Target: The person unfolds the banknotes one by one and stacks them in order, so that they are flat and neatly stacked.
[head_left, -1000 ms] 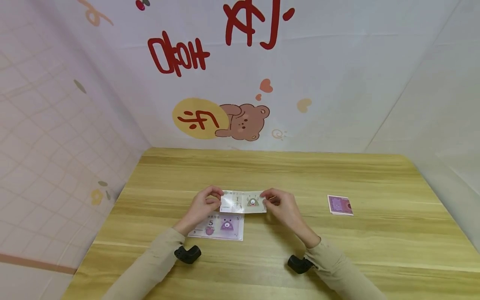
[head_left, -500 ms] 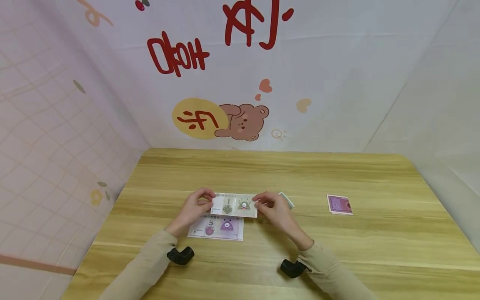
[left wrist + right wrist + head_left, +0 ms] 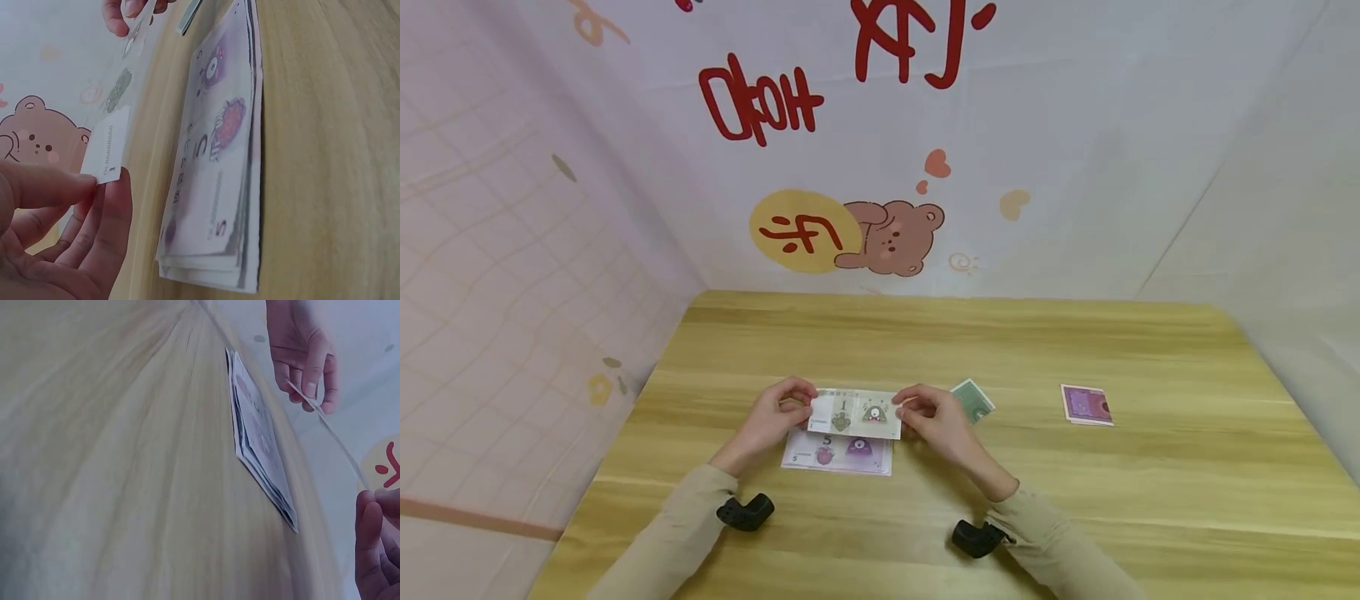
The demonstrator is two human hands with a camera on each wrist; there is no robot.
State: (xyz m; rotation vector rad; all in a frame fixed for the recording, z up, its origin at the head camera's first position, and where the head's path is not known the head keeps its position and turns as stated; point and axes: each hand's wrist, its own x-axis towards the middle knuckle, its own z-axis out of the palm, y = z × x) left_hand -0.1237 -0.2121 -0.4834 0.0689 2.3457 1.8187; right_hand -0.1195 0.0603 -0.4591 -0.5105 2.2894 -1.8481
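A pale green note marked 1 (image 3: 854,414) is stretched between both hands, above a stack of purple notes marked 5 (image 3: 838,457). My left hand (image 3: 772,417) pinches its left end and my right hand (image 3: 938,419) pinches its right end. In the left wrist view, the left hand (image 3: 69,231) holds the note's corner (image 3: 107,147) between thumb and fingers, beside the purple stack (image 3: 209,150). In the right wrist view, the note (image 3: 337,442) appears nearly edge-on between the left hand (image 3: 306,356) and right hand (image 3: 380,544), with the stack (image 3: 259,434) lying on the table.
A green note (image 3: 973,400) lies on the table (image 3: 1000,342) just beyond the right hand. Farther right lies a small purple folded-looking note pile (image 3: 1086,405). Behind the table stands a white printed backdrop (image 3: 1052,167).
Both hands and the pale note have moved left, over the purple stack. The green note beyond the right hand has come into view. The head view has shifted slightly.
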